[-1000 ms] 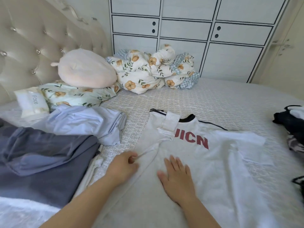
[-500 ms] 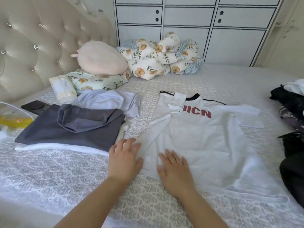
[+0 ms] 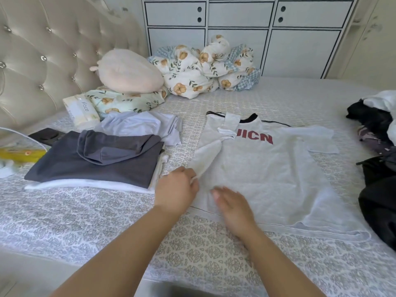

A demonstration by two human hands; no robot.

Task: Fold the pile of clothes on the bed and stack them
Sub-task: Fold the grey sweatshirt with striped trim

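A white T-shirt [image 3: 267, 168] with red letters lies flat on the bed, its left side and sleeve folded inward. My left hand [image 3: 176, 189] pinches the folded left edge near the hem. My right hand [image 3: 233, 207] rests flat on the lower part of the shirt, fingers straight. To the left sits a stack of folded clothes [image 3: 96, 161]: grey pieces on top of white ones, with a pale lilac garment [image 3: 141, 127] behind. A dark unfolded pile of clothes [image 3: 377, 168] lies at the right edge.
The patterned bedspread [image 3: 85, 221] covers the bed. At the head are a tufted headboard [image 3: 42, 61], a pink plush [image 3: 128, 71], floral bedding [image 3: 203, 69], a tissue pack [image 3: 80, 110] and a dark phone [image 3: 46, 135]. White cabinets [image 3: 246, 28] stand behind.
The view pulled back and tilted, bringing the folded stack into sight. My left hand went from lying flat at the shirt's edge to pinching its folded side; my right hand stayed on the lower shirt.
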